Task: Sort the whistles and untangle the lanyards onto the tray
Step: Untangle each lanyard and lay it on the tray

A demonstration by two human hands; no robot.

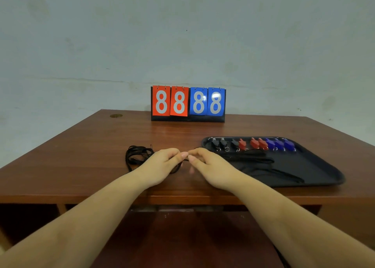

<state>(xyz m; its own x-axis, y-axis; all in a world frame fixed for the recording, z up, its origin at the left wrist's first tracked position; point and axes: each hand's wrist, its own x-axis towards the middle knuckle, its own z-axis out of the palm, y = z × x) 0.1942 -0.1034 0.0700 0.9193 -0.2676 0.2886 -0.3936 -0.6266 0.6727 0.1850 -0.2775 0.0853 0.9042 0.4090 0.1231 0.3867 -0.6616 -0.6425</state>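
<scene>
Nine whistles (pixel 251 144) already sit in a row along the far edge of the black tray (pixel 316 174), grouped by colour: three black, three red, three blue, so we judge the sorting finished. Some straightened lanyards (pixel 261 163) lie on the tray just in front of them, dark on dark, and we cannot count them. What is left is the black tangle of cords (pixel 138 155) on the desk (pixel 81 146), left of the tray. Our left hand (pixel 162 164) and right hand (pixel 207 164) meet fingertip to fingertip between tangle and tray, each with fingers curled, pinching a thin black cord that runs back under the left hand toward the tangle. We judge we are working one lanyard free; several likely remain. A flip scoreboard (pixel 188 103) stands at the back of the desk.
</scene>
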